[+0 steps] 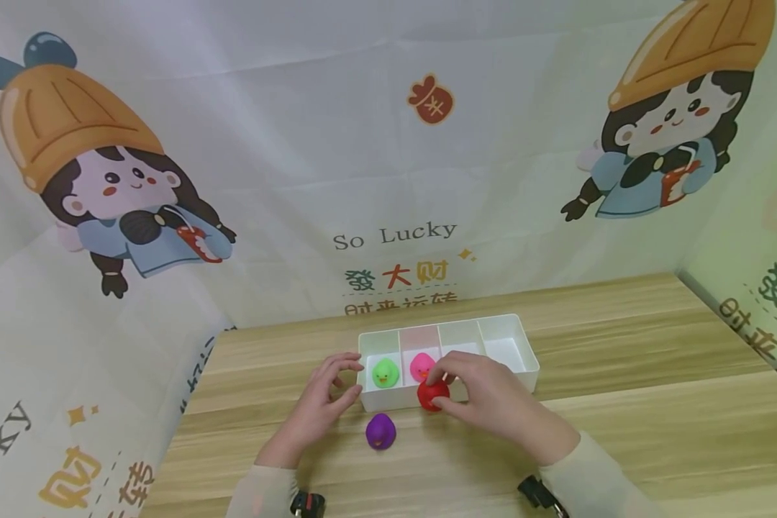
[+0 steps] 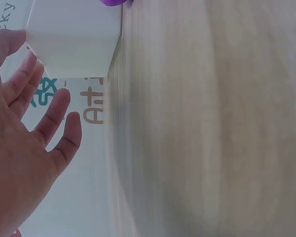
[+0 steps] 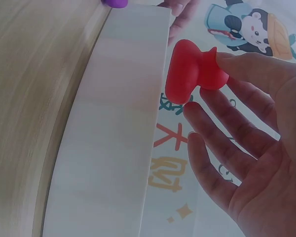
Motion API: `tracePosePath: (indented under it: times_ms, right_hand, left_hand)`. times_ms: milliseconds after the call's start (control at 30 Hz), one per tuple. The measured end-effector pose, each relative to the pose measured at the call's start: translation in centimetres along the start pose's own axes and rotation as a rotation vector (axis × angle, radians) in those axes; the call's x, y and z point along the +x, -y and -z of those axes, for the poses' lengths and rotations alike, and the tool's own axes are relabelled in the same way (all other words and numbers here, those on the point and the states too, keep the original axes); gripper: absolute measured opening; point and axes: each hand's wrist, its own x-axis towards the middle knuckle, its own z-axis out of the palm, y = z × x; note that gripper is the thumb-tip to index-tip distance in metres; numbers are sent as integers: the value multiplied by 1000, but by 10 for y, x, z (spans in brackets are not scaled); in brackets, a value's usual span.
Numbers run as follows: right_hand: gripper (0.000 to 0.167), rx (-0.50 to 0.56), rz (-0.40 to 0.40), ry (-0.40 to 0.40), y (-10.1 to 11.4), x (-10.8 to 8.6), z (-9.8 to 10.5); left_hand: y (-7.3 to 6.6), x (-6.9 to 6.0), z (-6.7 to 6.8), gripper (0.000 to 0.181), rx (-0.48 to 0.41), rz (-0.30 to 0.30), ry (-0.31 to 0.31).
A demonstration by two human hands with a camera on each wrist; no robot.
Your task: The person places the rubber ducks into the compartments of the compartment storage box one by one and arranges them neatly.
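My right hand pinches a red rubber duck between thumb and fingers, just in front of the white divided box. In the right wrist view the red duck appears above the box's rim level, held at the thumb tip. At the box's left end my left hand has its fingers spread, the thumb and fingertips at or near the corner. A green duck sits in the leftmost compartment, a pink duck in the second. The purple duck rests on the table before the box.
The wooden table runs beneath everything. A printed cloth with cartoon figures and lettering hangs behind and at both sides. Thin dividers split the box; its rightmost compartment shows a bare white floor. A black wrist strap piece sits by the left sleeve.
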Motion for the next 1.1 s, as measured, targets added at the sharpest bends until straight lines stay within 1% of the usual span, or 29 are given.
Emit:
tracePosePath:
  times_ms: [200,300,533,767,867,1033,1100]
  right_hand:
    - [20,16,-14,-20,-2,-1,3]
    - [20,16,-23,-25,-3,0,5]
    - [21,5,-10,-46,-6,1,10]
    - [21,36,-13,-56,-10,0,15]
    - [21,28,-23,-60,-13,-1,16]
    - [21,6,-50,-69,-17,-1,18]
    - [21,5,-58,-72,-19,0,19]
  left_hand:
    - [0,-1,0,27,0,8,2]
    - [0,-2,1,27,-2,1,-4]
    - [-2,-2,1,27,-3,15,4]
    - [-2,-1,1,27,-18,21,7]
    - [-1,-1,2,27,-20,31,13]
    - [1,-1,1,27,-19,23,14]
    - [1,-1,1,27,-24,28,15]
